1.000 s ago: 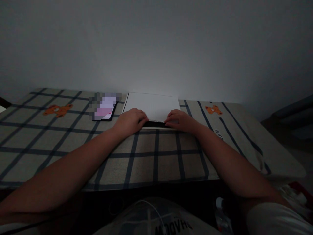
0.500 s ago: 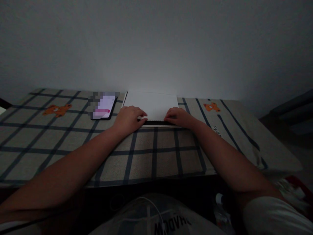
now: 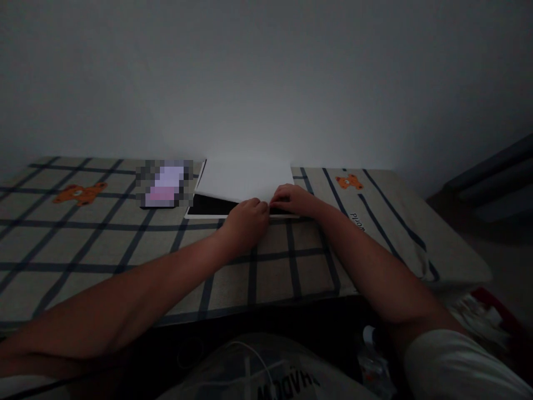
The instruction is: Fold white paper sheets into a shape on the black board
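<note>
A flat white sheet or panel (image 3: 245, 175) lies over a black layer (image 3: 210, 205) with a thin white border, against the wall. The sheet's near edge slants, and at the left it stands away from the front border, so the black shows as a wedge. My left hand (image 3: 247, 222) is closed at the middle of the front edge, its fingertips turned away from view. Right beside it, my right hand (image 3: 291, 199) pinches at the sheet's near edge, thumb and fingers together. Whether the sheet is a page or a lid I cannot tell.
A phone (image 3: 164, 186) with a lit, blurred screen lies to the left on the checked cloth (image 3: 104, 244). Behind the table rises a pale wall (image 3: 250, 83). Below the front edge, at lower right, is a clear bottle with a white cap (image 3: 370, 336).
My left hand has moved right and nearer, from the sheet's left part to beside my right hand. The sheet's left near corner has shifted off the front border, exposing more black.
</note>
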Demonstrator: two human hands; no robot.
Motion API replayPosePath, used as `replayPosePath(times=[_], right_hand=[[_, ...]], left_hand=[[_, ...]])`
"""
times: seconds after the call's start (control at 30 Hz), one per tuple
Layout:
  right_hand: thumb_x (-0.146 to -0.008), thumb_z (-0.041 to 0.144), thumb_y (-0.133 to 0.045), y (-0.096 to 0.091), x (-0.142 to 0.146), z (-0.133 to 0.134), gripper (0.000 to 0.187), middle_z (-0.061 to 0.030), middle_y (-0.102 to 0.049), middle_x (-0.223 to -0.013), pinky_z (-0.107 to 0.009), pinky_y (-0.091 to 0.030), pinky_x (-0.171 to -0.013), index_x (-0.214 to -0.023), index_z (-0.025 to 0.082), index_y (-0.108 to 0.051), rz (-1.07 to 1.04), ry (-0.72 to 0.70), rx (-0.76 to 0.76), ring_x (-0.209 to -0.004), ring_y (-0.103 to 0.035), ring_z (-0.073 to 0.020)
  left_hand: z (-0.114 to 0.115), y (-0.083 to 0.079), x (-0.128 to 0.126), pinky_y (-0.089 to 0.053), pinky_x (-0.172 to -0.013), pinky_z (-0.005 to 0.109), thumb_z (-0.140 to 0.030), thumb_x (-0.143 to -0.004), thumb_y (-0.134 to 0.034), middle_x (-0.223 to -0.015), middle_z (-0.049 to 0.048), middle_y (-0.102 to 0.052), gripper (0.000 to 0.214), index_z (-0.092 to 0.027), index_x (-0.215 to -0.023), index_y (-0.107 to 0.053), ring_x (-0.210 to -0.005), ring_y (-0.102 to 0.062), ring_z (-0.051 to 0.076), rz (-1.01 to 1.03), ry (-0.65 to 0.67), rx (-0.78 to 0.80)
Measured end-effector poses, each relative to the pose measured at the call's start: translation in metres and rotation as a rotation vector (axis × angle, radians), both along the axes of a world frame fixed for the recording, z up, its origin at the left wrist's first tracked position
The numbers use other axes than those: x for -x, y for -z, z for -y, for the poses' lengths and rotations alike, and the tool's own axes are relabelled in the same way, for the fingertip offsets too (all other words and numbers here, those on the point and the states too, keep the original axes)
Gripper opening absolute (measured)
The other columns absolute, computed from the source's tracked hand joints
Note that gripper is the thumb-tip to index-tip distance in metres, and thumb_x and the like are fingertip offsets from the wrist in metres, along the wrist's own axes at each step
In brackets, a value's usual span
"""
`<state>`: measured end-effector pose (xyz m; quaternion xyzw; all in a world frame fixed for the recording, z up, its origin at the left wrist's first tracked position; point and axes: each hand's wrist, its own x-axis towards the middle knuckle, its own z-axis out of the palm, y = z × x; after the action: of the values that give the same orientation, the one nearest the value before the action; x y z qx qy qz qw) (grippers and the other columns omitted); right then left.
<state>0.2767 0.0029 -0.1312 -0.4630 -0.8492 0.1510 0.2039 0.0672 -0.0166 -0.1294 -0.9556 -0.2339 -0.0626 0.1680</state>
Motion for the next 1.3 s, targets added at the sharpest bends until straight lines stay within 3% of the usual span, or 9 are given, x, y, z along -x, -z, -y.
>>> replayPosePath(times=[0.2, 0.33, 0.57, 1.13, 1.3], right_hand=[[-0.086, 0.031, -0.062, -0.012, -0.010, 0.008, 0.020, -0.0063, -0.069, -0.080, -0.027, -0.042, -0.070, -0.085, 0.015, -0.073, 0.046, 0.105, 0.095, -0.077, -0.060, -0.0164], [-0.091, 0.037, -0.053, -0.016, -0.013, 0.011, 0.031, -0.0057, -0.067, -0.075, -0.028, -0.039, -0.064, -0.077, 0.016, -0.071, 0.071, 0.159, 0.119, -0.070, -0.057, -0.0157], [-0.085, 0.034, -0.061, -0.018, -0.011, 0.014, 0.020, -0.0058, -0.070, -0.080, -0.027, -0.043, -0.065, -0.085, 0.017, -0.072, 0.027, 0.218, 0.228, -0.071, -0.061, -0.0160], [-0.085, 0.033, -0.061, -0.022, -0.019, 0.016, 0.019, -0.0050, -0.071, -0.081, -0.026, -0.043, -0.064, -0.085, 0.017, -0.071, 0.072, 0.206, 0.297, -0.072, -0.061, -0.0149], [-0.085, 0.032, -0.061, -0.021, -0.018, 0.015, 0.019, -0.0054, -0.071, -0.081, -0.026, -0.043, -0.064, -0.085, 0.016, -0.071, 0.067, 0.202, 0.298, -0.072, -0.061, -0.0150]], left_hand=[[-0.001, 0.000, 0.011, -0.045, -0.092, 0.035, -0.030, -0.099, -0.037, -0.119, 0.0121, -0.063, 0.039, -0.011, -0.126, -0.057, -0.110, -0.054, 0.024, 0.102, -0.014, 0.111], [0.001, -0.001, 0.014, -0.044, -0.097, 0.036, -0.032, -0.099, -0.037, -0.127, 0.0121, -0.060, 0.043, -0.011, -0.134, -0.051, -0.115, -0.053, 0.024, 0.111, -0.025, 0.136], [0.002, -0.001, 0.014, -0.044, -0.097, 0.036, -0.034, -0.099, -0.037, -0.128, 0.0130, -0.057, 0.044, -0.010, -0.133, -0.052, -0.115, -0.051, 0.025, 0.115, -0.007, 0.142], [-0.003, 0.001, 0.014, -0.044, -0.096, 0.040, -0.037, -0.099, -0.036, -0.126, 0.0135, -0.058, 0.045, -0.010, -0.131, -0.054, -0.115, -0.052, 0.027, 0.122, 0.011, 0.170], [-0.001, 0.001, 0.012, -0.038, -0.105, 0.039, -0.032, -0.100, -0.038, -0.134, 0.0122, -0.057, 0.043, -0.009, -0.133, -0.053, -0.123, -0.048, 0.026, 0.106, 0.161, 0.159]])
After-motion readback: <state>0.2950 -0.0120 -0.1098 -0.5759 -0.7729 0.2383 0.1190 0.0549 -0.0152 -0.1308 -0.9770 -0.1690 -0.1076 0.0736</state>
